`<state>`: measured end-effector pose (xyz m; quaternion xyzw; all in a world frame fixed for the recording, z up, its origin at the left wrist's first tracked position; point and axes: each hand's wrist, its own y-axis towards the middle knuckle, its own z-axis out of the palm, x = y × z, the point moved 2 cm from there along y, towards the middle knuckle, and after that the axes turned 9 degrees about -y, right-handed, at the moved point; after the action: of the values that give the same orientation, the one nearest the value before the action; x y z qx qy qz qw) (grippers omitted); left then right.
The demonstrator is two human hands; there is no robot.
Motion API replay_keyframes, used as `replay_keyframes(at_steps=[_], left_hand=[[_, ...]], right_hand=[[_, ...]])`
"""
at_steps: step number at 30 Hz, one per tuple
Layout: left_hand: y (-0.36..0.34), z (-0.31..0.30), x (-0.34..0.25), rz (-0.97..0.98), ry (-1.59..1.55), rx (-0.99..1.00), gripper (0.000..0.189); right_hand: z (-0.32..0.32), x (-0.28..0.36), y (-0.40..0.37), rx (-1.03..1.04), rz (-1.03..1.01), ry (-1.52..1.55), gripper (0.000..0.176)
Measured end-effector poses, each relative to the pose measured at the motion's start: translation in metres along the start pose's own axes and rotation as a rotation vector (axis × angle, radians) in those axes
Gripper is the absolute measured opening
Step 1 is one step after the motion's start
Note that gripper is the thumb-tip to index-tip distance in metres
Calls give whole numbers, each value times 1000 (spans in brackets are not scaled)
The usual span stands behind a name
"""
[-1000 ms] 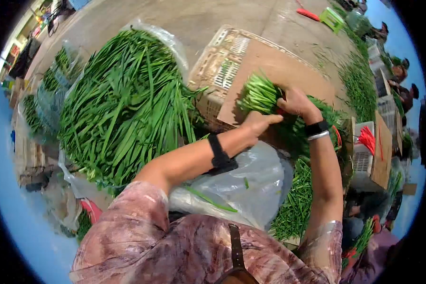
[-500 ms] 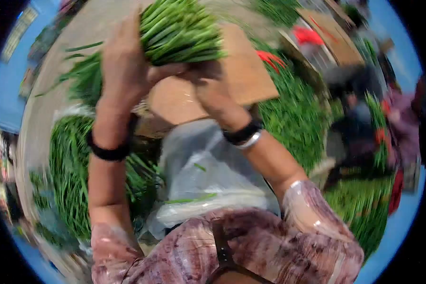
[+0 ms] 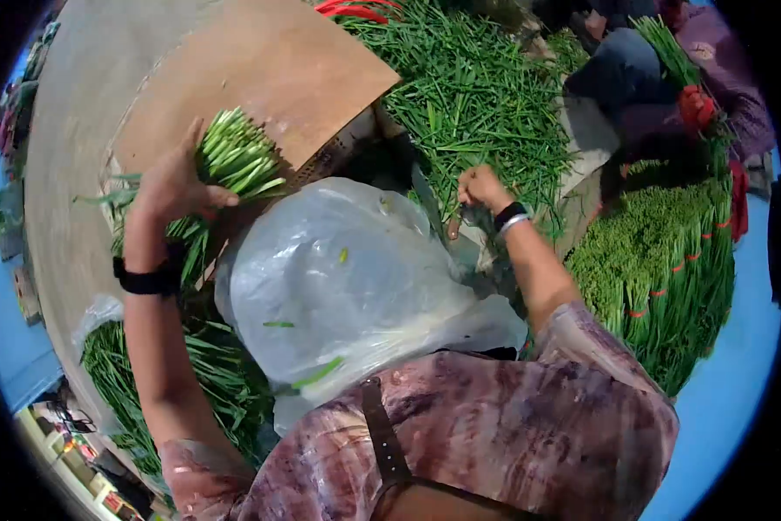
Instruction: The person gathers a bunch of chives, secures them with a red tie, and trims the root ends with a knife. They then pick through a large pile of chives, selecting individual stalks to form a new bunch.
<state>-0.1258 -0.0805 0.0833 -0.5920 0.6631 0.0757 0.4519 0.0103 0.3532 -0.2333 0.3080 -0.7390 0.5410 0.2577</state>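
Note:
My left hand [image 3: 175,184] grips a bunch of green stems [image 3: 241,156] at the edge of a brown board, its thumb and fingers around the near side. The pale cut ends point right, and the leaves hang below the hand. My right hand [image 3: 482,188] is closed beside a pile of loose green stalks [image 3: 473,104]. Something small and dark shows at its fingers, too unclear to name. Between my arms, a clear plastic sheet [image 3: 321,260] covers my lap, with a few green scraps on it.
The brown board [image 3: 260,65] lies ahead, with red ties [image 3: 360,10] past its far edge. Bundles with red bands [image 3: 668,260] stand at right. More leaves [image 3: 208,373] lie at lower left. Another person's purple sleeve [image 3: 729,69] shows at upper right, near a red-tied bunch [image 3: 696,104].
My right hand has left the bunch and moved right and down to the stalk pile. My left hand has lowered with the bunch. The view has shifted, showing more of the board.

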Motion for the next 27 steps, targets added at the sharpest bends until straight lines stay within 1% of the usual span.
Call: replay_keyframes(at_steps=[1,4,5,6,8,9,12,13,14,16,20,22,23,24,25,26,27], left_hand=[[7,3,5,-16,-162,58,118],[16,11,-20,-150,31,114,126],[19,9,-8,62,227,91,130],[21,7,3,268,437,24,134],[32,6,14,217,424,-46,136],[30,7,9,222,553,-84,132],[24,14,-17,88,445,8,132],[25,16,-4,283,540,-104,137],[23,16,-16,143,578,-62,140],[19,22,-17,66,619,-75,141],[22,24,-11,91,631,-70,142],[21,22,-8,105,674,-69,142],[18,20,-9,119,653,-54,142],[16,15,-11,135,632,-43,143],[13,10,-12,150,613,-37,143],[12,4,-7,225,458,-30,143],[16,-1,2,302,305,-18,143]], right_hand=[[3,-24,1,-44,67,-35,27],[17,-92,3,-113,163,-378,27],[22,-111,2,-116,168,-495,27],[26,-127,-2,-114,168,-596,27],[37,-158,-1,-99,150,-787,28],[44,-171,2,-85,118,-871,28],[65,-195,28,-38,-8,-1089,28],[67,-199,37,-35,-28,-1157,28],[69,-205,42,-34,-34,-1222,29],[71,-219,50,-40,-47,-1338,29],[61,-248,61,-73,-176,-1489,31],[48,-261,64,-150,-248,-1450,31],[39,-267,64,-191,-231,-1339,32],[33,-258,56,-256,-59,-1057,34],[23,-237,43,-283,103,-768,36],[13,-216,29,-354,249,-477,39],[5,-185,8,-306,256,-258,37]])
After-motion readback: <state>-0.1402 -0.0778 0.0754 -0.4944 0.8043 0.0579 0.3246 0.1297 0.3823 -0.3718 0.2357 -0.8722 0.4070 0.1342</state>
